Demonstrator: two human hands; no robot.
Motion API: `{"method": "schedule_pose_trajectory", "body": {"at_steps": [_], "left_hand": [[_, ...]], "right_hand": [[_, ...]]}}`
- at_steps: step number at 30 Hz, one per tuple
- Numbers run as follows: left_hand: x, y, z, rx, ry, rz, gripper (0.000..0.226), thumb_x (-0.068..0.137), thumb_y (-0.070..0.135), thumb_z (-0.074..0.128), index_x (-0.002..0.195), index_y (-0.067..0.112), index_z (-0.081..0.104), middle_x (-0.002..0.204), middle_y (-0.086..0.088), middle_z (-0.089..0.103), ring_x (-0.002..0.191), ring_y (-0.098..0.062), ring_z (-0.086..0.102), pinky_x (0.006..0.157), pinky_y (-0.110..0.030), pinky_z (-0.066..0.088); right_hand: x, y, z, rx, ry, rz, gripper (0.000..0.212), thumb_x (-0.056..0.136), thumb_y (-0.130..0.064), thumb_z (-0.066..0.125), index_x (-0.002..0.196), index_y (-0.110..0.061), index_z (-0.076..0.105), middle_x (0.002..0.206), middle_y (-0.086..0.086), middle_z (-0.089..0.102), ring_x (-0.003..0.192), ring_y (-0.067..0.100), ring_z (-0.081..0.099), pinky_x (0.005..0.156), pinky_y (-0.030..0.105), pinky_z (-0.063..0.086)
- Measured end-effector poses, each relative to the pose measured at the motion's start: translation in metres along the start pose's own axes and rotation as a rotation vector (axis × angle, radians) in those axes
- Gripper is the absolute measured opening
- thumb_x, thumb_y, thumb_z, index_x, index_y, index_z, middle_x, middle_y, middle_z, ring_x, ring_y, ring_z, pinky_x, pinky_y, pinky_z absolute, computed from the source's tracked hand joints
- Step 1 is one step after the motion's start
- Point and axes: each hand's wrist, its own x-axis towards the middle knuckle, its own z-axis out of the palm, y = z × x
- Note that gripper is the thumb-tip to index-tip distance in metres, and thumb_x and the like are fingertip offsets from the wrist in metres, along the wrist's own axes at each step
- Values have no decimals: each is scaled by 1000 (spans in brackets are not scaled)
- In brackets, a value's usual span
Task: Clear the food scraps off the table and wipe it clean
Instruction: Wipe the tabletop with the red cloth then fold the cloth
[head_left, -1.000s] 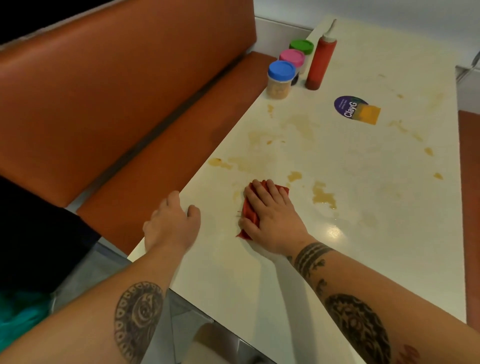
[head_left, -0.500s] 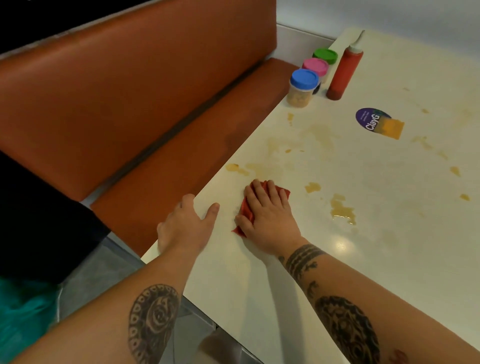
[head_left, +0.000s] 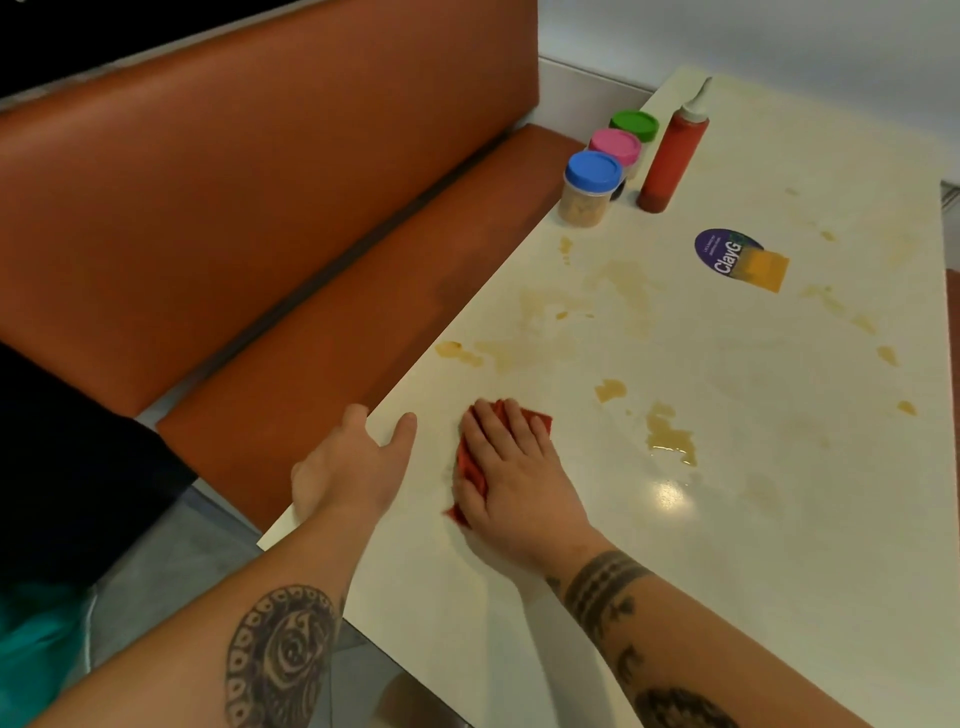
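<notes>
Your right hand (head_left: 511, 473) lies flat on the red cloth (head_left: 469, 470). Its fingers (head_left: 501, 428) are straight and close together, pressing the cloth onto the bench (head_left: 727, 571) near its left edge, with nothing curled round it. The cloth shows only past the fingertips and along the thumb side of the palm. Your left hand (head_left: 353, 467) sits just beside it at the bench edge, relaxed and holding nothing, thumb on the top.

The move turns on this: the spills lie ahead and to the right of your right fingertips. The small tan blob (head_left: 610, 389) is nearest. The larger wet puddle (head_left: 667, 434) lies beyond it, further right. Another smear (head_left: 453, 351) sits straight ahead by the left edge, with pale streaks running toward the far end. The right hand is nearer to all of them and holds the cloth down, so I judge a push forward and rightward fits best.

The only legible writing is "ClayG" on the purple oval sticker (head_left: 724, 252); its smaller print is too fine to read. The lidded tubs (head_left: 592, 176) and red squeeze bottle (head_left: 672, 156) show no readable labels.
</notes>
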Motion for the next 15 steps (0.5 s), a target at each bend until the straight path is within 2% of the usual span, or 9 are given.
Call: {"method": "schedule_pose_trajectory", "body": {"at_steps": [3, 9, 15], "left_hand": [[0, 0, 1, 8, -4, 12, 77, 88, 85, 19, 137, 30, 43, 117, 1, 69, 98, -26, 66, 85, -45, 55], [4, 1, 3, 14, 13, 20, 77, 89, 84, 20, 139, 30, 43, 122, 1, 68, 103, -26, 66, 84, -44, 55], [5, 3, 3, 39, 6, 18, 75, 90, 83, 21, 138, 30, 42, 121, 0, 67, 102, -26, 65, 84, -45, 55]], "right_hand": [[-4, 25, -2, 19, 15, 93, 72, 102, -57, 20, 163, -27, -1, 169, -8, -13, 154, 18, -22, 126, 43, -13], [76, 61, -20, 26, 108, 313, 71, 102, -50, 22, 164, -16, 9, 172, 5, 1, 157, 31, -6, 127, 49, -3], [125, 69, -35, -66, 21, 175, 78, 96, -56, 20, 163, -18, 9, 171, 3, 3, 157, 34, -4, 126, 54, 0]]}}
